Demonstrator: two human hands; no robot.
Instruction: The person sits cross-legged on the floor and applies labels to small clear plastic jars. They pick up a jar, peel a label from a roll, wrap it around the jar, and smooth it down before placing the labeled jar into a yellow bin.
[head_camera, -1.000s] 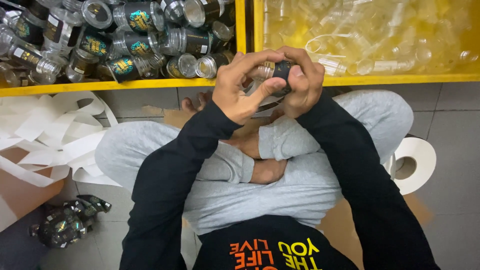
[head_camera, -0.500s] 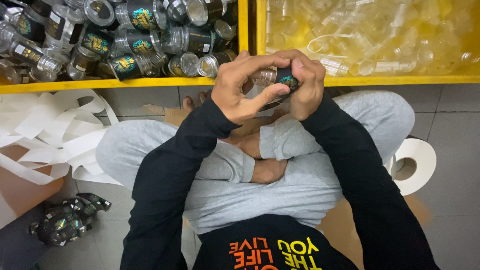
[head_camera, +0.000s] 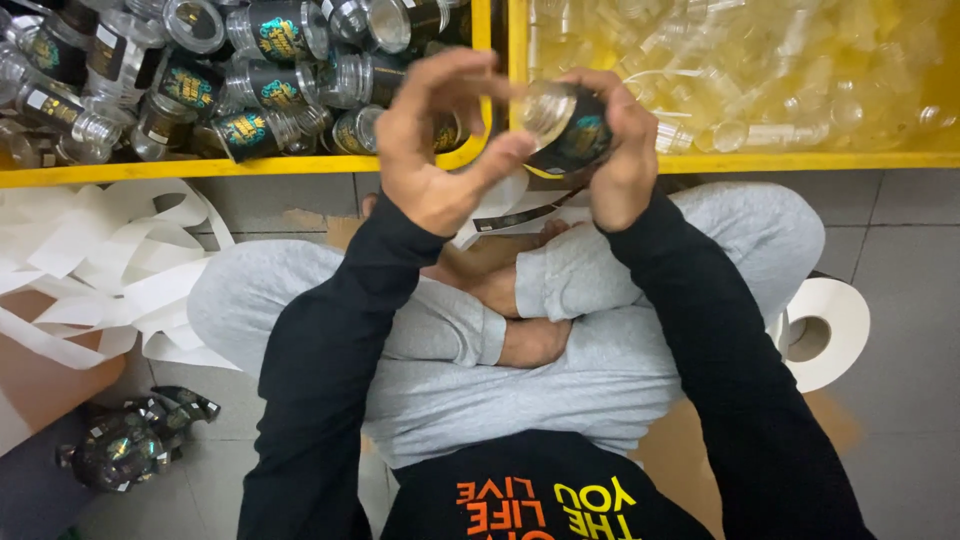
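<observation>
I sit cross-legged on the floor. My right hand (head_camera: 622, 150) grips a small clear jar (head_camera: 565, 125) with a dark label wrapped around it, held in front of the yellow bins. My left hand (head_camera: 440, 140) touches the jar's open mouth with thumb and fingertips, the other fingers curled above it. A strip of label backing (head_camera: 515, 205) hangs below the jar toward my lap.
A yellow bin (head_camera: 230, 165) at the far left holds several labelled jars. A second yellow bin (head_camera: 800, 160) at the far right holds clear unlabelled jars. Loose white backing paper (head_camera: 95, 260) lies left, a paper roll (head_camera: 825, 330) right, crumpled dark labels (head_camera: 125, 445) lower left.
Both hands have lifted slightly with the jar and my left fingers have opened away from it, so the jar's mouth and label now show more clearly.
</observation>
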